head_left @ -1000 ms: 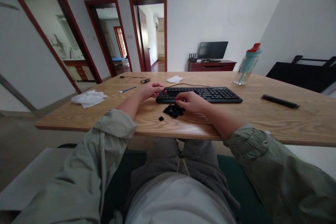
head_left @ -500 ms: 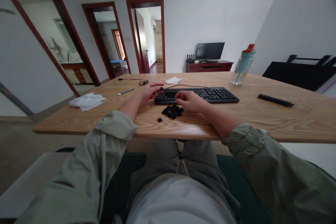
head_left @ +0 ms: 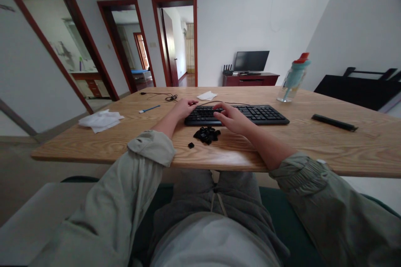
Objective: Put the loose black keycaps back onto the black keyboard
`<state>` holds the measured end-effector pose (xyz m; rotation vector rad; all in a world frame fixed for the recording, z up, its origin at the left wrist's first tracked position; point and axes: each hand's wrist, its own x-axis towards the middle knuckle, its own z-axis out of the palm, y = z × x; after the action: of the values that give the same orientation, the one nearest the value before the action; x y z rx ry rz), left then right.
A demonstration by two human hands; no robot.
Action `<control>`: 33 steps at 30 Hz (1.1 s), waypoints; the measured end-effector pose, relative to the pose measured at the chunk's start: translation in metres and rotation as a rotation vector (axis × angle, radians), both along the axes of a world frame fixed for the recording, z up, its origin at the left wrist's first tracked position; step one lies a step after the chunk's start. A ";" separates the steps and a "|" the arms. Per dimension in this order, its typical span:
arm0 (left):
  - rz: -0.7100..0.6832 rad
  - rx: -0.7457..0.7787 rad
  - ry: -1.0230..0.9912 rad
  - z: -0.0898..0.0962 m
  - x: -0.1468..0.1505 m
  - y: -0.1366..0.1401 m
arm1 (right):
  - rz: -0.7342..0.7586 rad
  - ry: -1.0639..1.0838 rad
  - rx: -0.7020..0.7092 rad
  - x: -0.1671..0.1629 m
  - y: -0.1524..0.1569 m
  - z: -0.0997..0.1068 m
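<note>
A black keyboard (head_left: 263,113) lies on the wooden table in front of me, with dark gaps among the keys in its left half. At its left end, my left hand (head_left: 186,108) is closed on the far left corner, the fingertips partly hidden. Over the left-middle keys is my right hand (head_left: 231,118), its thumb and fingers apart and nothing seen between them. Just in front of the keyboard is a heap of loose black keycaps (head_left: 207,134). One separate keycap (head_left: 191,145) sits closer to the table's near edge.
White tissues (head_left: 102,120) and a small blue-handled brush (head_left: 150,109) are on the left. A coiled cable (head_left: 171,97) and another tissue (head_left: 207,95) lie behind the keyboard. To the right stand a water bottle (head_left: 292,79) and a long black strip (head_left: 334,122).
My left hand has moved right and down onto the keyboard's left corner; a dark piece showed at its fingertips before. My right hand has lifted slightly and its fingers have spread.
</note>
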<state>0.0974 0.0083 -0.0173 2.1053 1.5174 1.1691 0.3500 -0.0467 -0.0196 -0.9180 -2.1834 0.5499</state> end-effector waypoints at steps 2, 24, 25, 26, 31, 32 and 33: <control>-0.001 0.045 0.074 0.000 -0.001 -0.001 | -0.006 0.000 0.005 0.000 0.001 0.002; -0.014 0.075 0.522 -0.008 0.002 0.007 | -0.001 0.002 0.054 0.001 0.007 0.001; -0.006 0.083 0.540 -0.008 0.002 0.006 | 0.004 0.009 0.057 0.001 0.007 0.001; 0.000 0.091 0.555 -0.007 0.002 0.006 | 0.006 0.013 0.058 0.001 0.007 0.000; 0.034 0.064 0.572 -0.005 0.003 0.007 | -0.004 0.004 0.040 0.001 0.008 0.000; 0.040 0.058 0.575 -0.005 0.004 0.006 | -0.006 0.005 0.039 0.002 0.008 0.001; 0.042 0.054 0.580 -0.004 0.005 0.006 | -0.005 0.006 0.039 0.002 0.008 0.001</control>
<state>0.1020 0.0141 -0.0216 2.6066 1.7758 0.6338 0.3517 -0.0391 -0.0189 -0.8991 -2.1782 0.5050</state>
